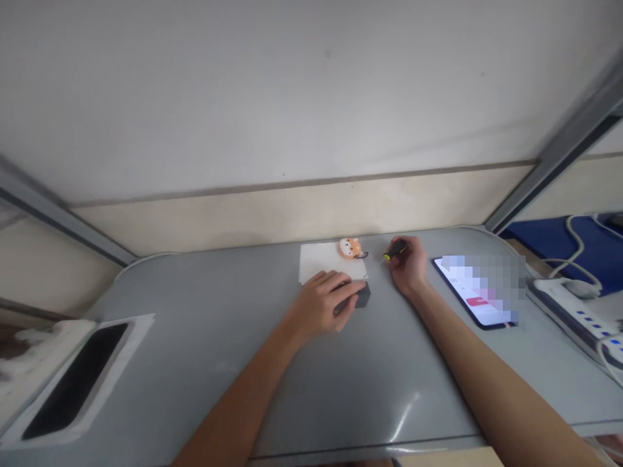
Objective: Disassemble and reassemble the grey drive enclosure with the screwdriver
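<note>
My left hand point(321, 305) is closed round a small dark box point(363, 295) on the grey table, its right end showing past the fingers. In my right hand point(409, 263) is a black and yellow screwdriver point(396, 250), its thin tip pointing left and down. Just behind my left hand lies a white sheet of paper point(318, 257). An orange and white round animal-faced item point(350, 248) with a dark loop rests on the sheet's back right part.
A lit phone point(470, 295) lies right of my right forearm. Beyond it are a white power strip point(569, 314) with cables and a blue surface point(545, 240). At the left, a dark flat object point(78, 383) lies on white material. A wall stands behind the table point(195, 311).
</note>
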Available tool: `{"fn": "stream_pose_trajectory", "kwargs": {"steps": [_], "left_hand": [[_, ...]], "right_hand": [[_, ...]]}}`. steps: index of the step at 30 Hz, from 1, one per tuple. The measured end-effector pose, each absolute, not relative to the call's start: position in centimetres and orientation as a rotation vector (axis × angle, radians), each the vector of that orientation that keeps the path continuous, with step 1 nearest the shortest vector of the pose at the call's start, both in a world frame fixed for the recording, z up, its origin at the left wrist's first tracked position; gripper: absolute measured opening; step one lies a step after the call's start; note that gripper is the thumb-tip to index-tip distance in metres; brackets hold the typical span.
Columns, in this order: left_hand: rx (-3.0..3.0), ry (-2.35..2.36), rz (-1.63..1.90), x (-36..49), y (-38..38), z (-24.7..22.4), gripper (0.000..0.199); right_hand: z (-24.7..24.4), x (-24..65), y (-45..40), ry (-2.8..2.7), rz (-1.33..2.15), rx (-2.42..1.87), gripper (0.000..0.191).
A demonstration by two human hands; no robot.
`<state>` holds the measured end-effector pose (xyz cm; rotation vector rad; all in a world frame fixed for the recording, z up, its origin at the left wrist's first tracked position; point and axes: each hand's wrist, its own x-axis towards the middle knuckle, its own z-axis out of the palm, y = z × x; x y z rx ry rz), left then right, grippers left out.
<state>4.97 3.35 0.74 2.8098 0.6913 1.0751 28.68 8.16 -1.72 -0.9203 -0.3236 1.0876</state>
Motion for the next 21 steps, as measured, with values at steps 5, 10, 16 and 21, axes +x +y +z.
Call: {"fn": "stream_pose_trajectory", "kwargs": {"steps": [5,10,16,21], "left_hand": [[2.794,0.695,1.07,5.0,3.3,0.7,0.029],[2.581,0.686,1.114,5.0,3.1,1.2,0.024],[2.141,0.824,1.298,2.8,5.2,1.5,0.026],[1.844,0.804,0.877,-0.3,7.8,1.3,0.025]], "right_hand": [[-1.5,28.5,8.1,-0.309,1.089,-0.912,0.012],[-1.6,28.7,8.0,-0.321,1.099,-0.934,0.017],[-2.0,28.6,8.0,-0.413,1.127,-0.902,0.017],[-2.5,28.2,7.8,-0.529,1.124,-0.908,0.022]]}}
